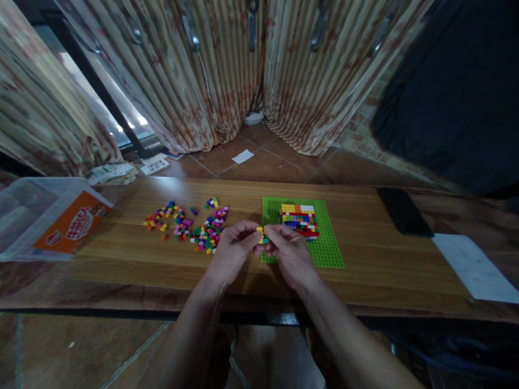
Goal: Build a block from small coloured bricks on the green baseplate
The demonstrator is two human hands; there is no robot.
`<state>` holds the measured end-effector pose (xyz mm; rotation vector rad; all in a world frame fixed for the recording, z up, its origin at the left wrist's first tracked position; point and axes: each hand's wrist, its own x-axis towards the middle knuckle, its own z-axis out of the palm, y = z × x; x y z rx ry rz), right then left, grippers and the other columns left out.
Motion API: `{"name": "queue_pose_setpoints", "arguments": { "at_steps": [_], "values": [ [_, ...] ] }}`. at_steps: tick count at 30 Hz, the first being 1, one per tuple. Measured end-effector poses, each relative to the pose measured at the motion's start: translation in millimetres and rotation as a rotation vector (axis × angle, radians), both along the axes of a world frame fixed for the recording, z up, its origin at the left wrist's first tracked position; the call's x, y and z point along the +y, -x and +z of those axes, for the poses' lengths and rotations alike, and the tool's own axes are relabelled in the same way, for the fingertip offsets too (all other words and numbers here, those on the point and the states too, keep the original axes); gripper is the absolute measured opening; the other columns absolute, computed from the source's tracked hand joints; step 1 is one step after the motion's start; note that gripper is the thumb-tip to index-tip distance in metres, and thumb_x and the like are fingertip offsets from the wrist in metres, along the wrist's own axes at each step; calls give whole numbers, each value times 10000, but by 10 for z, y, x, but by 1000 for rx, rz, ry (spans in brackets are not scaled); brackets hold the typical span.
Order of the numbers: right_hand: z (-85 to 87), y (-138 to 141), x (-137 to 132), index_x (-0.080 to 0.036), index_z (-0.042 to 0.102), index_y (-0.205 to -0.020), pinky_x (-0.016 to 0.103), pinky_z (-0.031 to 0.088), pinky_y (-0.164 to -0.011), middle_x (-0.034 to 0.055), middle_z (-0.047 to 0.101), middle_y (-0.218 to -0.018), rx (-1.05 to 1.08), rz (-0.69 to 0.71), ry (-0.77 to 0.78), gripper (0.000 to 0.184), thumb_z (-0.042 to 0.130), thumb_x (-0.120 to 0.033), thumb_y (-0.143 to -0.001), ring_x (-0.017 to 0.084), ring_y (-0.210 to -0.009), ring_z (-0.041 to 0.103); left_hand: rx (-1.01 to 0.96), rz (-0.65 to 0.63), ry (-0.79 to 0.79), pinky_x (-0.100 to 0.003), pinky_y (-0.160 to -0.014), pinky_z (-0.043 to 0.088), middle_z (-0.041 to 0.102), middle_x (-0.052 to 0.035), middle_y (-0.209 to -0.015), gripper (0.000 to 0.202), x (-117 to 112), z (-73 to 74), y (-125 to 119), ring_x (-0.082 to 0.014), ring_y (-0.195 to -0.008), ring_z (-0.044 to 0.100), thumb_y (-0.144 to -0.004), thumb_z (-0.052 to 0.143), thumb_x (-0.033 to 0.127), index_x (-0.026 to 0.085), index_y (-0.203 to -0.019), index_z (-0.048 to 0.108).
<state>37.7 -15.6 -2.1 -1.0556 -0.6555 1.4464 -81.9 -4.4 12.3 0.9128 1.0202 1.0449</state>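
Note:
My left hand (238, 244) and my right hand (288, 247) meet in front of me, over the left edge of a green baseplate (330, 246). Between their fingertips they pinch small toy bricks (260, 232), yellow with a bit of green; how the pieces join is too small to tell. On the baseplate, just beyond my right hand, stands a block built of multicoloured bricks (298, 213), with yellow, orange and white on top. Left of my left hand lies a scattered pile of loose bricks (207, 231) in many colours.
A clear plastic box (24, 210) with an orange label (73, 224) stands at the table's left end. On the right lie a black phone (405, 213) and a white sheet (476, 265). Striped curtains (219, 75) hang beyond the wooden table (154, 265).

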Motion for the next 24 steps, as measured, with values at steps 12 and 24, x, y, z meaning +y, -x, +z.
{"name": "queue_pose_setpoints", "arguments": {
  "at_steps": [12, 24],
  "values": [
    [-45, 125, 1, -187, 614, -699, 189, 444, -480, -22, 632, -578, 78, 91, 69, 359, 801, -485, -632, 85, -508, 550, 108, 113, 44, -217, -538, 458, 613, 35, -616, 222, 39, -17, 94, -85, -522, 557, -661, 743, 304, 156, -775, 625],
    [-293, 362, 105, -190, 627, -697, 209, 427, -408, -50, 549, -485, -126, 113, 22, 365, 742, -534, -655, 96, -440, 508, 196, 165, 34, -235, -535, 494, 634, 12, -657, 176, 44, -190, 247, -99, -527, 583, -669, 702, 288, 144, -749, 638]
  ]
}}
